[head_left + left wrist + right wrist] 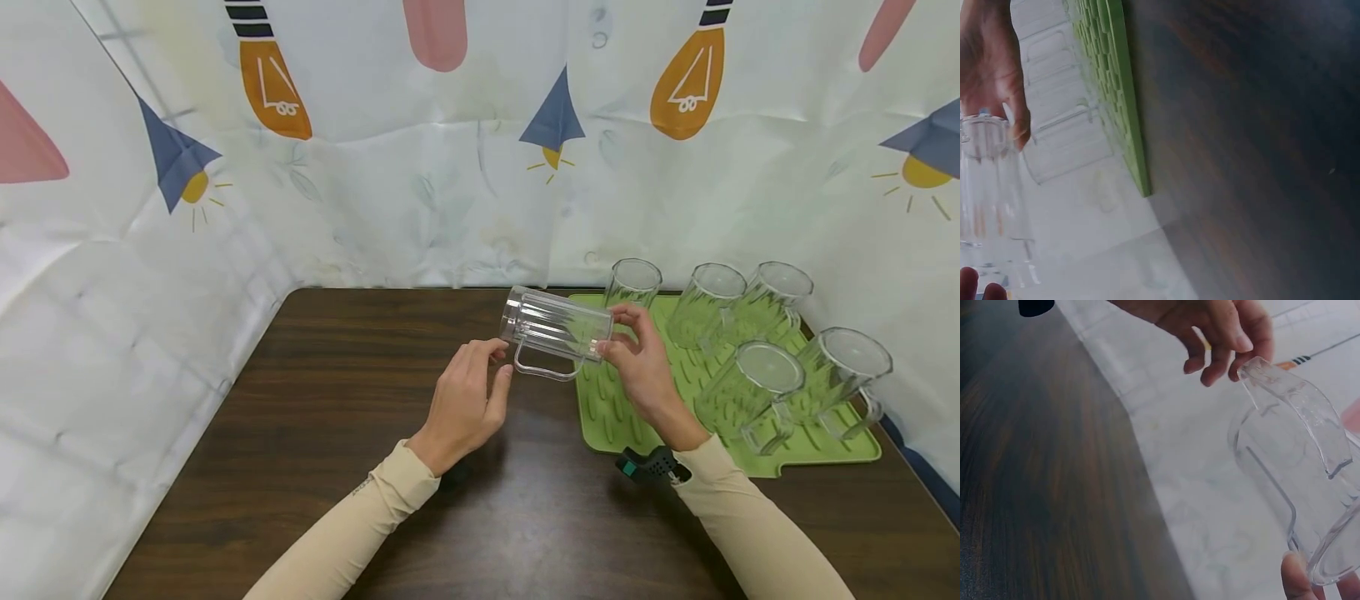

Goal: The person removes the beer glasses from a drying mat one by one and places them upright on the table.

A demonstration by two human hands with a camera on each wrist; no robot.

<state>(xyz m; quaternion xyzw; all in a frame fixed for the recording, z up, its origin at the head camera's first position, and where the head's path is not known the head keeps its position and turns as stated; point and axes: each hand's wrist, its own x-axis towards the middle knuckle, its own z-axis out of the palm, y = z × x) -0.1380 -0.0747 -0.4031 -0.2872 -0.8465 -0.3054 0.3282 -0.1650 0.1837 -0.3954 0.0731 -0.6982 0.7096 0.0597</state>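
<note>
A clear glass mug (557,323) is held on its side above the table, with its handle (543,372) facing down toward me. My right hand (641,367) pinches it at the end over the green mat, thumb in front and fingers behind. Close to the other end is my left hand (465,400), thumb and fingers apart, fingertips right beside the handle. In the right wrist view the left hand (1210,331) has loosely bent fingers near the top of the handle. The left wrist view shows the mug (991,187) between the right hand and the left fingertips.
A green drying mat (611,417) lies on the right of the dark wooden table (322,433). Several glass mugs stand on it, including a front mug (750,392) and a right-hand mug (843,367). A patterned cloth (420,208) hangs behind and to the left.
</note>
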